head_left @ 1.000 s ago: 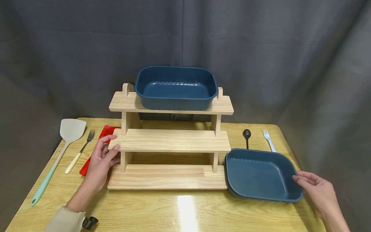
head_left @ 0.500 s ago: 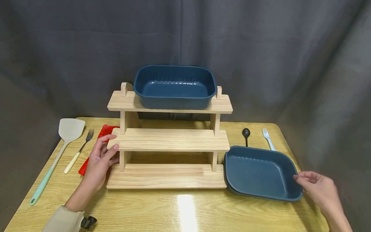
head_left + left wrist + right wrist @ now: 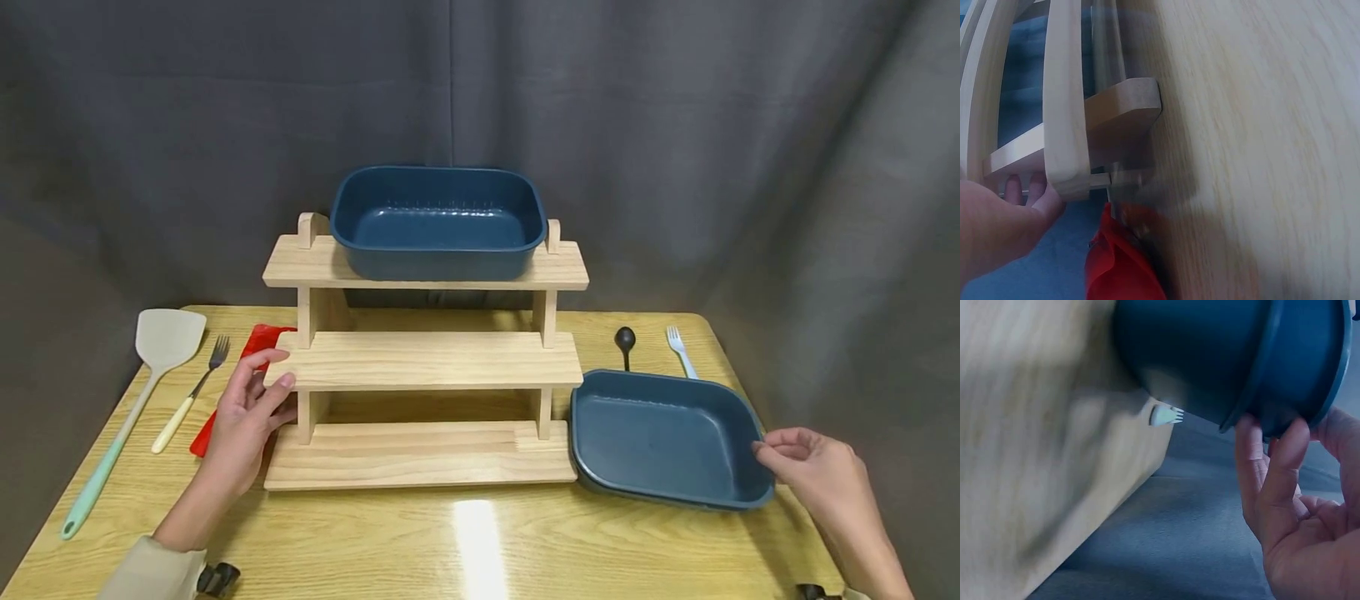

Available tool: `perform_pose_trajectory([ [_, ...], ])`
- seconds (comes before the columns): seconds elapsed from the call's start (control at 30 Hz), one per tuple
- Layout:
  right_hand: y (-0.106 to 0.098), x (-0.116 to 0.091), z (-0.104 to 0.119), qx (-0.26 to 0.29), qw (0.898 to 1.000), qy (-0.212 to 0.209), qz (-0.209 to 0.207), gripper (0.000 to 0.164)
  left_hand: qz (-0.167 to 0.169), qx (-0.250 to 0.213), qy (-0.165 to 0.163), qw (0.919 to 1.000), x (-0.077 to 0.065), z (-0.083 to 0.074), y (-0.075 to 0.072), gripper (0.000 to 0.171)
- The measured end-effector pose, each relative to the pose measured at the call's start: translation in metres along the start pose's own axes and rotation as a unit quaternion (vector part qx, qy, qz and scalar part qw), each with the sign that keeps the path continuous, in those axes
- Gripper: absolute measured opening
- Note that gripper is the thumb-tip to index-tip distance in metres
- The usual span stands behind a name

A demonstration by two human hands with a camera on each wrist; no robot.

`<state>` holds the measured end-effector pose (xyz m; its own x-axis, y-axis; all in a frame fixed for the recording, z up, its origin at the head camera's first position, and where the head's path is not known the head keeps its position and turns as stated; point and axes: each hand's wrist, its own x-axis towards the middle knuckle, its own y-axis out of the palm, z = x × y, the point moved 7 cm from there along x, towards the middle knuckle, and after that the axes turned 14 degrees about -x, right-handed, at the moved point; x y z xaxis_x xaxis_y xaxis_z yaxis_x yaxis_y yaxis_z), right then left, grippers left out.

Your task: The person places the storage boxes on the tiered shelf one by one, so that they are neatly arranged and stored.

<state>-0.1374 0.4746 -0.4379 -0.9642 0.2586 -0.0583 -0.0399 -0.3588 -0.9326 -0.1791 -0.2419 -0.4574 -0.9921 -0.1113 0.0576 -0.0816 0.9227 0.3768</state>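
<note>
A three-tier wooden shelf stand [image 3: 427, 362] stands mid-table. My left hand [image 3: 243, 417] grips the left end of its middle board, thumb on top; in the left wrist view the fingers [image 3: 1038, 187] curl around the wood. On the top board sits a dark blue plastic basin [image 3: 438, 265]. Right of the stand are two similar basins, nested; the upper basin [image 3: 667, 433] shows its flat inside. My right hand [image 3: 821, 467] pinches the upper one's right rim between thumb and fingers. In the right wrist view the lower basin's rim [image 3: 1260, 362] shows below the upper one.
Left of the stand lie a spatula [image 3: 171, 337] with a green handle, a fork [image 3: 187, 400] with a cream handle and a red item [image 3: 262, 337] partly behind the left hand. Beyond the nested basins lie a black spoon [image 3: 625, 337] and a pale blue fork [image 3: 681, 350].
The head view has shifted slightly. The upper right basin, held by the right hand, now covers a little more of the spoon and pale fork. The left hand keeps its grip on the stand.
</note>
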Motion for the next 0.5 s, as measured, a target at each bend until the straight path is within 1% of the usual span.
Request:
perform_pose_trajectory([
  [0.03, -0.0011, 0.0002, 0.0008, -0.002, 1.000, -0.003, 0.001, 0.037, 0.000, -0.001, -0.001, 1.0000, -0.0001, 0.0002, 0.0001, 0.041],
  [0.17, -0.0014, 0.0012, 0.0003, 0.020, 1.000, -0.014, 0.008, 0.035, 0.000, -0.003, -0.003, 1.0000, -0.0001, 0.0012, 0.0006, 0.040],
  [0.23, -0.0005, 0.0024, -0.0014, 0.049, 0.999, -0.021, 0.007, 0.034, 0.001, -0.002, -0.003, 1.0000, 0.0001, 0.0014, 0.0008, 0.041],
  [0.3, -0.0002, 0.0038, -0.0023, 0.086, 0.996, -0.039, 0.008, 0.031, 0.000, 0.000, -0.003, 1.0000, 0.0004, 0.0015, 0.0007, 0.041],
  [0.37, -0.0002, 0.0062, -0.0014, 0.148, 0.987, -0.066, 0.007, 0.030, 0.000, 0.000, -0.004, 1.0000, 0.0006, 0.0015, 0.0003, 0.041],
  [0.43, -0.0012, 0.0082, 0.0002, 0.216, 0.972, -0.097, 0.007, 0.038, -0.001, 0.000, -0.004, 1.0000, 0.0008, 0.0015, -0.0003, 0.041],
  [0.5, -0.0025, 0.0093, 0.0015, 0.268, 0.956, -0.121, 0.007, 0.048, -0.001, 0.000, -0.004, 1.0000, 0.0010, 0.0013, -0.0008, 0.041],
])
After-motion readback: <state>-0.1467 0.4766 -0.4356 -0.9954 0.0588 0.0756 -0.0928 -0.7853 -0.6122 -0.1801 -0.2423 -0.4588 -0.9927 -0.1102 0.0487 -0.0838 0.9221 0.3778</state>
